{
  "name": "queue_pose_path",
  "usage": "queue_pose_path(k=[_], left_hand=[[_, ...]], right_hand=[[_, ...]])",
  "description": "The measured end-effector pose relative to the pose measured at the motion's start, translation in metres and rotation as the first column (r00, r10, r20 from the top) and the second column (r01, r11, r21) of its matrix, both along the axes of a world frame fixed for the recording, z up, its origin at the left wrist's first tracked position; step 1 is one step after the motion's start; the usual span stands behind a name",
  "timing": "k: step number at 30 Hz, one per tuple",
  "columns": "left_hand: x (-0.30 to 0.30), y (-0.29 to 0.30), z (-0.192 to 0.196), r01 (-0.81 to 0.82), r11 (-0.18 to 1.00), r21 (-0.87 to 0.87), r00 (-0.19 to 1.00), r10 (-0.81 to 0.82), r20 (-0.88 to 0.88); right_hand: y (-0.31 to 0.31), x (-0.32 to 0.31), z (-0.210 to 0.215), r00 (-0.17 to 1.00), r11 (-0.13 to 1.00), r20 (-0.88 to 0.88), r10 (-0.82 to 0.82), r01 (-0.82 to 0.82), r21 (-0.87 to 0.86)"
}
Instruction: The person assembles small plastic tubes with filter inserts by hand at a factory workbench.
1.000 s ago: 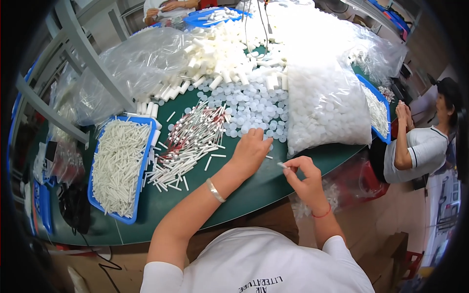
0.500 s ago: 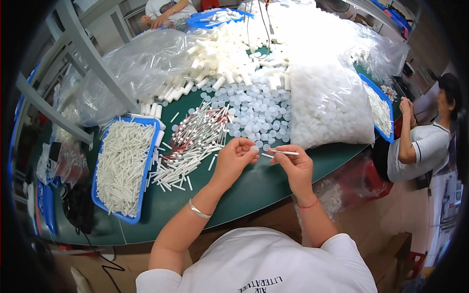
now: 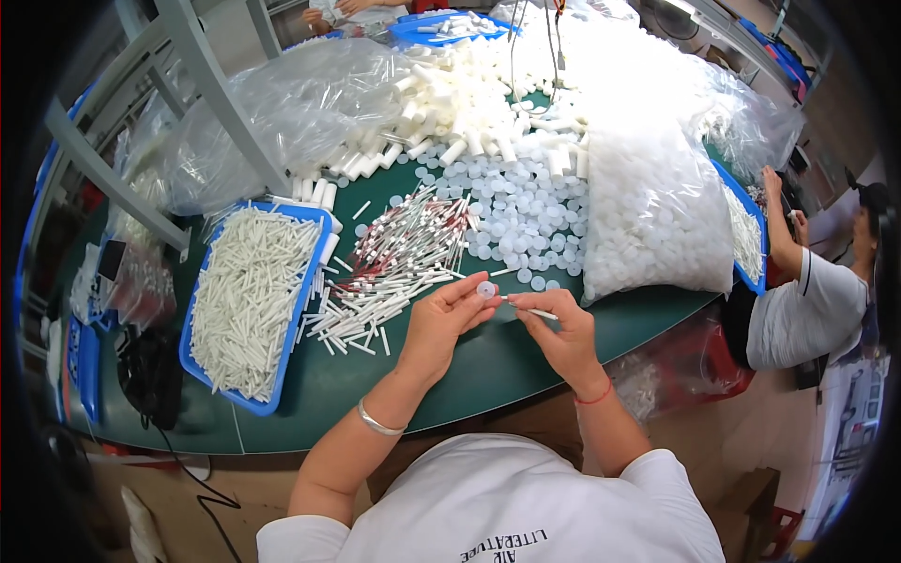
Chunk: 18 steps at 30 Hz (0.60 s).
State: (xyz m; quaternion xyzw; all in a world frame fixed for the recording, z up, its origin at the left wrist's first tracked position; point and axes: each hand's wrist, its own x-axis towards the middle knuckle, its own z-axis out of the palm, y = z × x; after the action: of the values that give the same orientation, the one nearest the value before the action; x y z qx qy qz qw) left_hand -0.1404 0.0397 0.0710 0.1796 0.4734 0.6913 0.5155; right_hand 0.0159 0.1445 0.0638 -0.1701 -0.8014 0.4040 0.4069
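Since half a second ago, both hands have closed together over the green table (image 3: 488, 375). Left hand (image 3: 441, 324) pinches a small white cap (image 3: 486, 290) at fingertips; right hand (image 3: 561, 328) pinches a thin white stick (image 3: 535, 312), tip touching the cap. Loose sticks (image 3: 394, 267) lie just beyond; blue tray (image 3: 246, 403) to the left.

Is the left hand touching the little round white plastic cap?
Touching. The head view shows the left hand pinching the small round white plastic cap between its fingertips, no gap.
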Motion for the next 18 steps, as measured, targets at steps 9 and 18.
queue_pose_path(k=[9, 18], left_hand=[[-0.0012, -0.0077, -0.0029, 0.076, 0.997, -0.03, 0.989, -0.08, -0.127], [-0.0016, -0.0103, -0.0043, 0.086, 0.996, -0.012, 0.996, -0.086, -0.004]], right_hand=[[-0.0014, 0.0019, 0.0007, 0.999, 0.943, -0.009, 0.049, -0.05, -0.328], [-0.0016, 0.0039, -0.0059, 0.997, 0.941, -0.034, 0.063, -0.071, -0.33]])
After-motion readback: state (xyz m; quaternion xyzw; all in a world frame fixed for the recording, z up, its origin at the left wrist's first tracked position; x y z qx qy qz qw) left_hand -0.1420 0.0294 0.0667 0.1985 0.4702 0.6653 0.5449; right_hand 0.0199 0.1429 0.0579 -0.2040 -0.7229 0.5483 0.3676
